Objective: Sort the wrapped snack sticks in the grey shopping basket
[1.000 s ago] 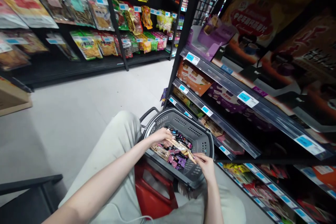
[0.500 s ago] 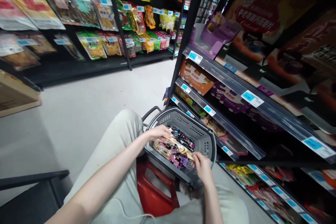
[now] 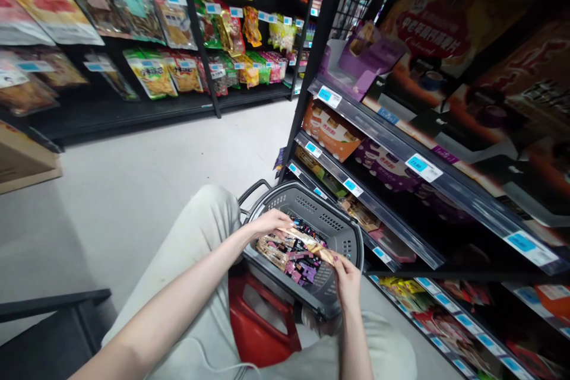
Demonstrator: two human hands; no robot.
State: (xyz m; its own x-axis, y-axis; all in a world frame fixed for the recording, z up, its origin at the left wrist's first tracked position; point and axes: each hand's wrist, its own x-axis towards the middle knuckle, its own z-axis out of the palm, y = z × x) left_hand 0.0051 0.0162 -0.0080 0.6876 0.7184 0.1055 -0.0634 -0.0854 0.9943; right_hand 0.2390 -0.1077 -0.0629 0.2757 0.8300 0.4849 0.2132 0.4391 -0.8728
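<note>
A long, narrow gold-brown snack packet stretches between my two hands above the basket. My left hand pinches its upper left end, and my right hand grips its lower right end. Below it stands a dark grey plastic shopping basket with perforated walls. Several small wrapped packets in black, pink, purple and tan lie inside it. My hands and the long packet hide part of them.
A red plastic object is under the basket, between my legs. Shelves with boxes and price tags rise close on the right. Bagged snacks line the rack ahead. A cardboard box and a black frame are on the left.
The right end of the packet and my right hand have risen slightly, and the packet shows more of its length. The view has shifted slightly. Both hands keep their hold.
</note>
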